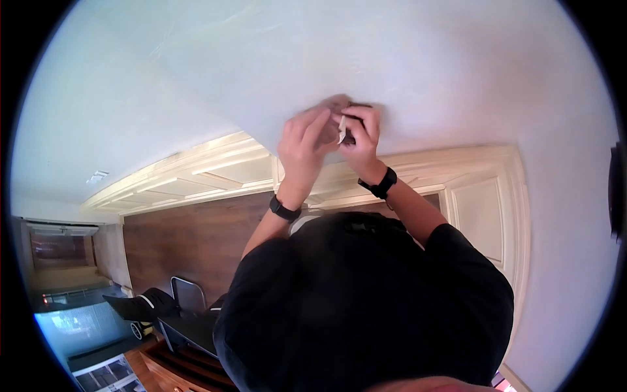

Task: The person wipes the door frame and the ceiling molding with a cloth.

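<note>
Both hands are raised close together in front of a pale wall (261, 72). My right hand (361, 145) is closed, its fingers bent around a small cream-coloured strip (341, 130) that looks like folded paper or tape. Beside it, my left hand (302, 142) is closed too, its fingertips bunched against the right fingers; what they pinch is hidden. A thin dark edge (360, 104) shows above the right fingertips, and I cannot make out what it belongs to. Brownish shading lies on the wall behind the fingers. Each wrist carries a black band.
Cream panelled woodwork (480, 206) runs along the wall below the hands. A brown wooden floor (189, 242) is down to the left. Near the lower left are a dark chair-like object (189, 297) and wooden furniture (173, 366). A small wall plate (97, 177) is at far left.
</note>
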Motion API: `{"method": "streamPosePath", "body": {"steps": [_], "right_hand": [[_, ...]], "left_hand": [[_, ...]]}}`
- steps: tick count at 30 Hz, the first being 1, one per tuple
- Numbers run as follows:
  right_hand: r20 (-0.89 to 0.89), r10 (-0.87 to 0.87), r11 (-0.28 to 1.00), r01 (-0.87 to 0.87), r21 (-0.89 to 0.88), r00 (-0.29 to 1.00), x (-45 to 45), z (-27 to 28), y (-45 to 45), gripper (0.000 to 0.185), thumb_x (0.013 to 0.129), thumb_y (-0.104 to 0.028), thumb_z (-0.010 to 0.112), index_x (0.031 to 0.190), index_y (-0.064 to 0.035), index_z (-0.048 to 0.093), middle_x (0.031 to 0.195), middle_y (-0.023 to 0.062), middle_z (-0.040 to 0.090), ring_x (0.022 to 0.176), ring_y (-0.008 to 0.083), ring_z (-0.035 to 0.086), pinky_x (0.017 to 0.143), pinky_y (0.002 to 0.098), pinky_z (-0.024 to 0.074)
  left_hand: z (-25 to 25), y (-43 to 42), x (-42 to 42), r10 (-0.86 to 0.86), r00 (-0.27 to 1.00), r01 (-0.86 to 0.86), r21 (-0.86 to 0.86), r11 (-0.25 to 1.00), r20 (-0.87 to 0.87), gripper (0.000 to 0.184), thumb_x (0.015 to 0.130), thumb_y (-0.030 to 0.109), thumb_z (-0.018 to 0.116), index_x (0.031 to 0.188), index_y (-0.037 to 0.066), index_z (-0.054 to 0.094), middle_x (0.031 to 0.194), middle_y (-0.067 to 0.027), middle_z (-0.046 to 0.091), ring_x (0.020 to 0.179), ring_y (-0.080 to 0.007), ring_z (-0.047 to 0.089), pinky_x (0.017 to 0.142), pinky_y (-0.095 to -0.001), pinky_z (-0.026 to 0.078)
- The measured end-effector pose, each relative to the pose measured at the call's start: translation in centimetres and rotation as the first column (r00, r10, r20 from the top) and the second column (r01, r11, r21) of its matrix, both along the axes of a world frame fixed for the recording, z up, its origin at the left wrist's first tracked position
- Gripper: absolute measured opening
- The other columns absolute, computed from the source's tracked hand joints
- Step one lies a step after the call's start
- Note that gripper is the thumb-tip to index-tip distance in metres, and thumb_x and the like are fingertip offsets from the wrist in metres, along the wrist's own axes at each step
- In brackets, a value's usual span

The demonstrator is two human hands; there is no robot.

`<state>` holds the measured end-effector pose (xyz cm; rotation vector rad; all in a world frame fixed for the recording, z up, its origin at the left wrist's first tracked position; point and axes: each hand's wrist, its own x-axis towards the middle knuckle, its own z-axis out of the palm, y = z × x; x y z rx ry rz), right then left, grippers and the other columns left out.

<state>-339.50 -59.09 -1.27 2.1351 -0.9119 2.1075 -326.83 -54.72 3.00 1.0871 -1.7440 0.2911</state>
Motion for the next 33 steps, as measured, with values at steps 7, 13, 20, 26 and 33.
{"method": "streamPosePath", "body": {"steps": [7, 13, 20, 26, 33], "right_hand": [[-0.192, 0.223, 0.973, -0.207, 0.1, 0.956, 3.7, 0.6, 1.0, 0.032, 0.064, -0.003, 0.075, 0.095, -0.0083, 0.069, 0.099, 0.0029, 0.061, 0.09, 0.0245, 0.056, 0.074, 0.035, 0.0454], [-0.193, 0.233, 0.973, -0.231, 0.033, 0.953, 5.7, 4.2, 1.3, 0.033, 0.063, -0.002, 0.076, 0.094, -0.0093, 0.068, 0.097, 0.0017, 0.059, 0.086, 0.0228, 0.054, 0.073, 0.0334, 0.0451], [-0.156, 0.199, 0.972, -0.215, -0.091, 0.968, 4.4, 9.8, 0.0, 0.039, 0.058, 0.003, 0.075, 0.095, -0.0099, 0.068, 0.1, 0.0023, 0.059, 0.088, 0.0241, 0.053, 0.074, 0.0351, 0.0448], [0.001, 0.097, 0.995, -0.097, -0.028, 0.995, 1.6, 8.1, -0.6, 0.045, 0.056, 0.005, 0.078, 0.096, -0.0128, 0.068, 0.103, 0.0049, 0.058, 0.093, 0.026, 0.054, 0.078, 0.0354, 0.0438], [-0.085, 0.008, 0.995, 0.001, 0.1, 0.996, 0.0, 1.1, 0.3, 0.046, 0.054, -0.006, 0.083, 0.095, -0.0137, 0.064, 0.1, 0.006, 0.055, 0.093, 0.027, 0.052, 0.079, 0.038, 0.0411]], "left_hand": [[-3.0, 2.6, 3.9, 0.204, 0.976, -0.187, 0.181, 0.966, -0.081, 0.052, 0.064, -0.003, 0.073, 0.114, 0.005, 0.063, 0.114, -0.0077, 0.063, 0.096, -0.0256, 0.06, 0.074, -0.0323, 0.053], [-1.8, 2.1, 5.2, 0.283, 0.945, -0.275, 0.068, 0.959, -0.167, 0.041, 0.072, -0.008, 0.067, 0.111, 0.002, 0.065, 0.107, -0.0109, 0.064, 0.093, -0.0269, 0.06, 0.076, -0.0341, 0.052], [4.0, 0.3, 3.6, 0.155, 0.957, -0.187, -0.112, 0.976, -0.247, 0.041, 0.072, -0.012, 0.062, 0.111, -0.001, 0.065, 0.105, -0.0129, 0.064, 0.092, -0.0287, 0.059, 0.078, -0.0358, 0.05], [5.5, -1.0, 0.6, 0.032, 0.996, -0.047, -0.176, 0.983, -0.087, 0.044, 0.067, -0.012, 0.066, 0.109, 0.002, 0.066, 0.106, -0.0115, 0.064, 0.091, -0.0272, 0.059, 0.077, -0.0342, 0.049], [-0.7, -0.6, 0.4, -0.072, 0.996, 0.075, 0.06, 0.995, -0.061, 0.067, 0.048, 0.008, 0.079, 0.113, 0.008, 0.063, 0.108, -0.0065, 0.063, 0.097, -0.0259, 0.058, 0.079, -0.0346, 0.047]]}}
